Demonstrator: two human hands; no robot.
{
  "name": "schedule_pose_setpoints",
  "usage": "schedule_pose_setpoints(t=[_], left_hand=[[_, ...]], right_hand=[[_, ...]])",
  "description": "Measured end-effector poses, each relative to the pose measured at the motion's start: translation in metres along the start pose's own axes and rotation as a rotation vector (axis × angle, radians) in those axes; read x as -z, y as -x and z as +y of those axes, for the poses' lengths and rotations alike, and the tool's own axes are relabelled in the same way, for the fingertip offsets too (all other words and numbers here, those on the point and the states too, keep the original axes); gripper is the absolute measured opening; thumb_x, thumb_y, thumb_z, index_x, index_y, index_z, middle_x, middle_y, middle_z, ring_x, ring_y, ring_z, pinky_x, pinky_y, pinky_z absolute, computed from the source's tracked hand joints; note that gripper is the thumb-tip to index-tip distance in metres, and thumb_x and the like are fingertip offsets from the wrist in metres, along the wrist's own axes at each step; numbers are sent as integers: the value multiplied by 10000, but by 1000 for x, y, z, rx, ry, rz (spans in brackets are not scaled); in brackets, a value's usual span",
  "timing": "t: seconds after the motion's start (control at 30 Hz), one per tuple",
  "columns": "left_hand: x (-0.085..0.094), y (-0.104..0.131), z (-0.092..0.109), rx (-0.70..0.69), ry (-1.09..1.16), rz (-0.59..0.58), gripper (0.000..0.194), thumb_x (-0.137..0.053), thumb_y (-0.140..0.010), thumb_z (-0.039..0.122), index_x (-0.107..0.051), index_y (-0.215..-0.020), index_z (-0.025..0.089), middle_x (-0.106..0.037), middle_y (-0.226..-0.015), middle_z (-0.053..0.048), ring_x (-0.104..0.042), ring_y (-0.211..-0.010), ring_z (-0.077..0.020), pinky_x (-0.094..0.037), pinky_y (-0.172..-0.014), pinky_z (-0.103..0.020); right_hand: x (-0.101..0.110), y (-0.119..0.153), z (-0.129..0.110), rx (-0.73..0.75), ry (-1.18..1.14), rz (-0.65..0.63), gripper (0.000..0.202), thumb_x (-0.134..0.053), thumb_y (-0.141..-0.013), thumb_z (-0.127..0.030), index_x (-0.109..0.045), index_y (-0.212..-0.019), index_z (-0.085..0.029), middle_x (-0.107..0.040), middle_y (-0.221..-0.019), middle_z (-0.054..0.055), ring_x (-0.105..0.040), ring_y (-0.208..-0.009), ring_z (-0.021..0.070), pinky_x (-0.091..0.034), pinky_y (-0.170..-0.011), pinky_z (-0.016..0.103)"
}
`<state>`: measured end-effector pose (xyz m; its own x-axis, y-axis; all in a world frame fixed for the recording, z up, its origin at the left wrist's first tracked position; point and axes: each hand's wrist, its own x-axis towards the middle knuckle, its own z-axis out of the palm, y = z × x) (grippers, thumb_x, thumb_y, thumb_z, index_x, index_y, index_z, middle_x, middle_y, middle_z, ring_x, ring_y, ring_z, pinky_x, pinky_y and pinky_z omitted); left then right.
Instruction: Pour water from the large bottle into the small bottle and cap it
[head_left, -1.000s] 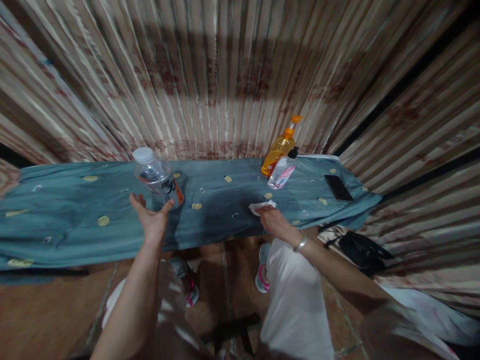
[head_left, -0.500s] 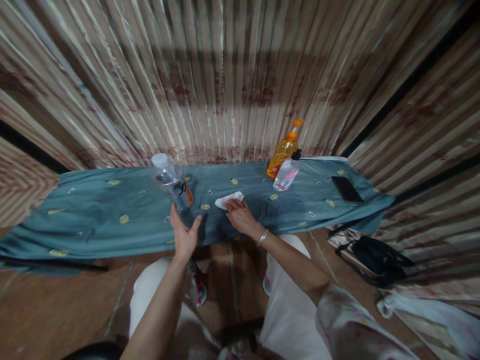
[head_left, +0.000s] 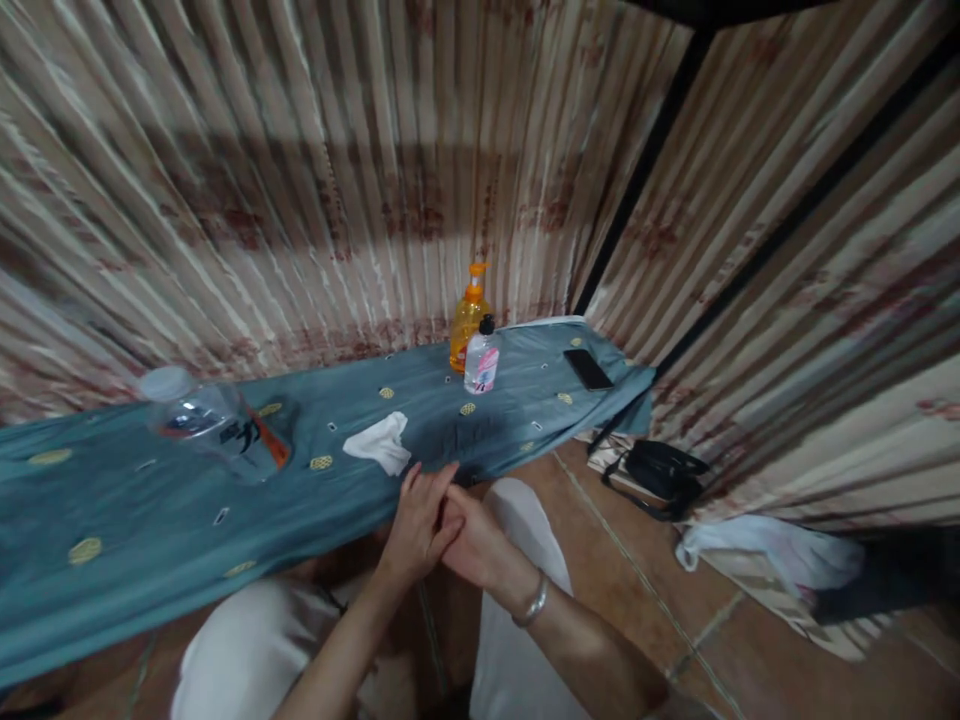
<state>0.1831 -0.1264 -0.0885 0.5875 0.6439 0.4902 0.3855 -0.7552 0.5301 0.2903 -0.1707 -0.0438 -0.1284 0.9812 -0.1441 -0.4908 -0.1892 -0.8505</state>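
1. Leftmost, a clear water bottle is leaning on the bench near its back edge, cap toward the left end, long axis running along the bench.
2. Next, a crumpled white tissue is lying near the front edge, untouched, with no clear long axis.
3. Just beside that edge, the left hand and right hand are pressing together, each grip loose and holding nothing; rubbing palms evenly seems best.
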Motion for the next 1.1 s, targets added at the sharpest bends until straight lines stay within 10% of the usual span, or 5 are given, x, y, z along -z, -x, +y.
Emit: schedule_pose_setpoints(t=[0.27, 0.43, 0.63, 0.83, 1.1], left_hand=[[-17, -26, -10, -2, -107, -156, 492, -393, -1015, 366, -582, -1451, 239, -776, -1193, -124, -738, -1106, -270, -539, -1099, -538], [-16, -11, -23, 86, -100, -6, 468, -493, -992, 361, -572, -1451, 309, -739, -1317, -107, -742, -1169, -256, -631, -1003, -436], [-8, -1, -21, 220, -39, 17, 443, -491, -1001, 388, -600, -1406, 247, -720, -1358, -114, -703, -1268, -252, -573, -1111, -446], [-4, -4, -15, 337, 68, 20, 467, -498, -994, 419, -592, -1412, 232, -719, -1351, -129, -720, -1228, -249, -570, -1109, -434], [-7, -16, -7, 457, 230, 32, 527, -537, -952, 538, -641, -1375, 241, -711, -1353, -143, -684, -1281, -291, -513, -1162, -510]], right_hand=[[85, 49, -67, -122, 33, 5, 535, -742, -834, -610, -726, -1220, -240, -711, -1355, 117, -691, -1222, 243, -501, -1076, 424], [199, -1, -155, 67, 1031, 697, 469, -549, -975, -344, -587, -1418, -191, -664, -1430, 168, -656, -1302, 267, -524, -1068, 423], [302, -54, -206, -16, 1323, 964, 743, -650, -894, -263, -391, -1526, 28, -379, -1613, 346, -354, -1534, 420, -288, -1243, 485], [334, -74, -197, -152, 1446, 1020, 634, -681, -911, -311, -464, -1454, -67, -500, -1520, 323, -492, -1405, 406, -393, -1097, 449], [326, -74, -215, -152, 1399, 1015, 379, -864, -758, -297, -628, -990, -111, -721, -1141, 291, -631, -1247, 339, -438, -964, 359]])
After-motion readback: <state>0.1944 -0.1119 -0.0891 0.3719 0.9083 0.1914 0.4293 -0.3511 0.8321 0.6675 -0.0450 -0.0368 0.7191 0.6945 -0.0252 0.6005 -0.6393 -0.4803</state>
